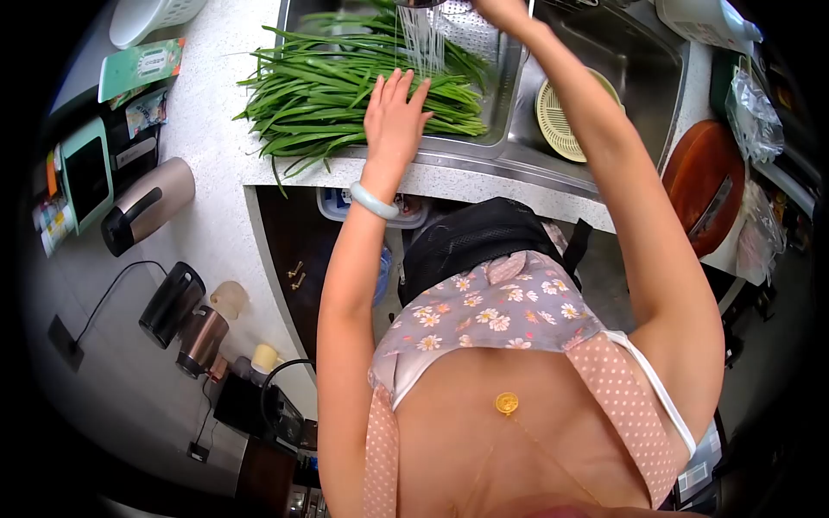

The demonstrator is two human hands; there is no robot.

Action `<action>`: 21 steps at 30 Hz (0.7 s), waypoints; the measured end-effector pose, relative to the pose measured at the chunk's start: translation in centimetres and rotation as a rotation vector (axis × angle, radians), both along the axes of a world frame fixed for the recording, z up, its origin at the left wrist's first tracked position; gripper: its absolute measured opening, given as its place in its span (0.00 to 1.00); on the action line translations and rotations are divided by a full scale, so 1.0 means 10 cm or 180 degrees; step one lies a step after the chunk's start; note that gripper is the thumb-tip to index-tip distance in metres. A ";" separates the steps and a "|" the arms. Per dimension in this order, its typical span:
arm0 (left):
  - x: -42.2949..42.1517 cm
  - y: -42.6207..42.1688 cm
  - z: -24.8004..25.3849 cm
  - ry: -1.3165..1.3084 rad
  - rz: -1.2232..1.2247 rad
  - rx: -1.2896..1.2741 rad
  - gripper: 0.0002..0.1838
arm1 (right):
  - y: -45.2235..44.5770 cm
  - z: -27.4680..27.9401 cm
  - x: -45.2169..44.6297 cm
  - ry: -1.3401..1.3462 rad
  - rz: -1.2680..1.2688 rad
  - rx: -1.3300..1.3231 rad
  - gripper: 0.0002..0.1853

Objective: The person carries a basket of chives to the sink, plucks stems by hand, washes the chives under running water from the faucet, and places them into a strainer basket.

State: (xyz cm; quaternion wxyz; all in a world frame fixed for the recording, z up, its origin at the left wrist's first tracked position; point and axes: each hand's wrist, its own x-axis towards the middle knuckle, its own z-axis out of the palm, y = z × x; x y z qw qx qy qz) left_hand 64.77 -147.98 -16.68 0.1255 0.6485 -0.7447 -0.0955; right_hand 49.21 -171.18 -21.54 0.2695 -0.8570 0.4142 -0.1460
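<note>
A large bunch of long green chives [319, 95] lies across the left basin's front edge, spilling onto the counter. My left hand [397, 116] rests flat on the chives with its fingers spread. Water streams onto them from a faucet spray head [420, 3] at the top edge of the head view. My right hand [503, 12] is closed around the spray head's handle end, partly cut off by the frame. Behind the stream, a perforated metal tray [466, 34] shows in the basin.
A pale yellow strainer basket [557, 121] sits in the right basin [643, 78]. Right of the sink stands a round wooden board [704, 186] near plastic bags [754, 116]. On the left are a thermal jug [151, 205], a tablet-like device [86, 181] and a white basket [147, 19].
</note>
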 end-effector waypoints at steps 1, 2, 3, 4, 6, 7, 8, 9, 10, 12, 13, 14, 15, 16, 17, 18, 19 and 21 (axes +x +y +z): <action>0.01 0.03 -0.01 0.0021 0.0006 -0.0009 0.22 | -0.08 0.19 -0.15 -0.0062 -0.0033 -0.0575 0.05; 0.01 0.06 0.00 0.0041 0.0010 -0.0024 0.22 | -0.14 0.30 -0.21 -0.0170 -0.0417 -0.0607 0.05; -0.01 0.08 0.03 0.0061 0.0020 -0.0033 0.21 | -0.16 0.41 -0.26 -0.0645 -0.0662 -0.0671 0.07; -0.04 0.11 0.06 0.0127 0.0092 -0.0109 0.20 | -0.13 0.53 -0.29 -0.1032 -0.1051 -0.0013 0.08; -0.11 0.06 0.06 0.0898 0.0333 0.0046 0.18 | -0.05 0.65 -0.25 -0.1770 -0.1462 0.1205 0.11; -0.13 0.04 0.07 0.1284 0.0442 0.0136 0.17 | -0.03 0.57 -0.22 -0.2118 -0.1495 0.1766 0.13; -0.14 -0.02 0.06 0.1290 0.0306 0.0043 0.20 | 0.01 0.42 -0.17 -0.2078 -0.1036 0.1495 0.13; -0.20 -0.09 0.04 0.2242 0.0575 0.0123 0.21 | 0.23 0.55 -0.04 -0.2172 -0.0766 0.1356 0.12; -0.32 -0.16 0.01 0.3193 0.0851 0.0210 0.23 | 0.31 0.47 0.04 -0.1782 -0.0228 0.0817 0.11; -0.42 -0.32 -0.09 0.4629 0.1193 0.0250 0.26 | 0.61 0.33 0.21 -0.1068 0.0958 0.1487 0.15; -0.46 -0.37 -0.03 0.5232 0.1700 0.0173 0.21 | 0.74 0.62 0.25 -0.0850 0.1270 0.1796 0.18; -0.40 -0.39 -0.11 0.5447 0.2038 0.0335 0.19 | 0.76 0.52 0.23 -0.1470 0.0953 0.1898 0.18; -0.33 -0.41 -0.21 0.5653 0.2391 0.0499 0.16 | 0.76 0.38 0.19 -0.2084 0.0630 0.1992 0.17; -0.30 -0.41 -0.23 0.5798 0.2761 0.0608 0.11 | 0.69 0.29 0.11 -0.2156 0.0340 0.1997 0.18; -0.28 -0.38 -0.25 0.5853 0.2697 0.0639 0.11 | 0.59 0.20 0.04 -0.2223 0.0053 0.1999 0.18; -0.26 -0.36 -0.21 0.5907 0.2631 0.0662 0.10 | 0.52 0.00 0.03 -0.2194 -0.0477 0.1696 0.10; -0.25 -0.34 -0.19 0.5957 0.2562 0.0688 0.10 | 0.47 -0.22 0.02 -0.1354 -0.0605 0.1348 0.13; -0.23 -0.30 -0.19 0.6053 0.2305 0.0440 0.14 | 0.50 -0.57 0.00 0.0322 -0.0834 0.0642 0.18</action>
